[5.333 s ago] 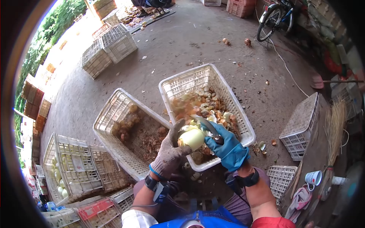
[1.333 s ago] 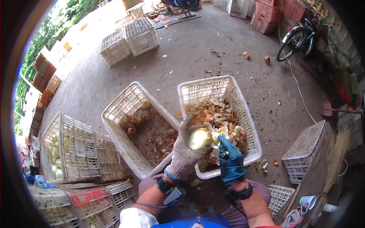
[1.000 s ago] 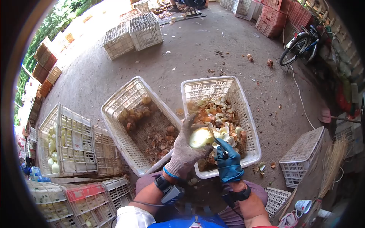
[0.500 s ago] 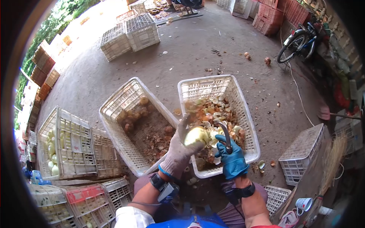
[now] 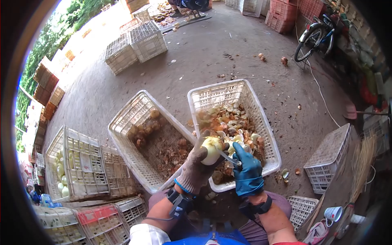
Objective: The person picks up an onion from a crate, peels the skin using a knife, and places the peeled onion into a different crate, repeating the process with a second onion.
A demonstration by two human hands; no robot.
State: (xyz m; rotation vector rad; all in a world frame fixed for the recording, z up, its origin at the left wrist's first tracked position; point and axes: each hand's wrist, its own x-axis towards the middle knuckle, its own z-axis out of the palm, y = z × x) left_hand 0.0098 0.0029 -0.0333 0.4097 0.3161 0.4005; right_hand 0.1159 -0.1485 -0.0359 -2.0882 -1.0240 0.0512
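Observation:
My left hand [image 5: 193,165], in a dirty knit glove, holds a pale, mostly peeled onion [image 5: 211,150] upright in its fingers. Blue-gloved, my right hand [image 5: 248,171] is closed on a small knife [image 5: 229,158], whose blade touches the onion's right side. Both hands are above the near left part of a white crate [image 5: 274,141] that holds onion skins [image 5: 234,122]. To the left is another white crate [image 5: 122,141] with unpeeled onions [image 5: 141,131] and loose brown skins [image 5: 167,153].
Crates of pale onions [image 5: 86,167] stand at the left, with more crates [image 5: 98,216] below them. Two upturned crates [image 5: 149,45] are farther off. A bicycle [image 5: 314,38], a right-hand crate [image 5: 326,159] and a cup [image 5: 332,213] are also there. A person crouches at the top.
The onion has been turned in my left hand. The knife has come down from its raised position to the onion's side. The view has shifted slightly.

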